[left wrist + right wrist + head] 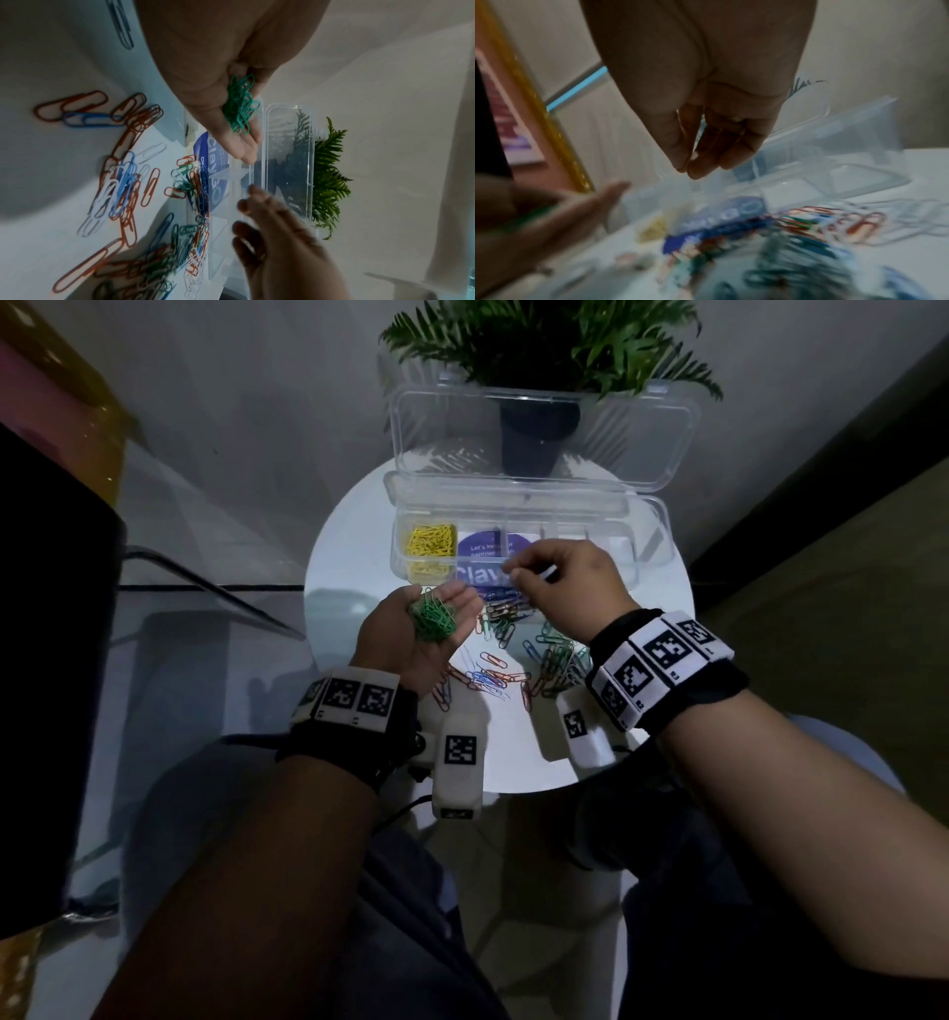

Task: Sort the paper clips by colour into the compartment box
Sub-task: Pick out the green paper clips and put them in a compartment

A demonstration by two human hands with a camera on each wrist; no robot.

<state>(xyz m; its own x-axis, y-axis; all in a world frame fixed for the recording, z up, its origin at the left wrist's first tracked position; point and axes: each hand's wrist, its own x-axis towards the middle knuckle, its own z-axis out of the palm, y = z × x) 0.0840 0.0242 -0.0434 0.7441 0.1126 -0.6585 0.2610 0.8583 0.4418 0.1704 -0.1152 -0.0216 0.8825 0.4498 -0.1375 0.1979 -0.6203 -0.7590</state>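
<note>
Left hand (pixel 426 629): lying palm up over the white round surface (pixel 606 762), fingers (pixel 239 150) relaxed and nearly straight, cradling a bunch of green clips (pixel 430 621) just in front of the box.
Right hand (pixel 560 582): hovering over the front edge of the compartment box (pixel 652 557), fingers (pixel 700 168) pressing together at the tips; whether they are pinching a clip I cannot tell.
Compartment box: sitting open at the far side of the surface, lid (pixel 542 436) standing up; yellow clips (pixel 430 546) filling its leftmost compartment.
Mixed clips (pixel 513 670): lying scattered between the hands, red, blue, white and green.
Potted plant (pixel 544 346): standing behind the lid.
</note>
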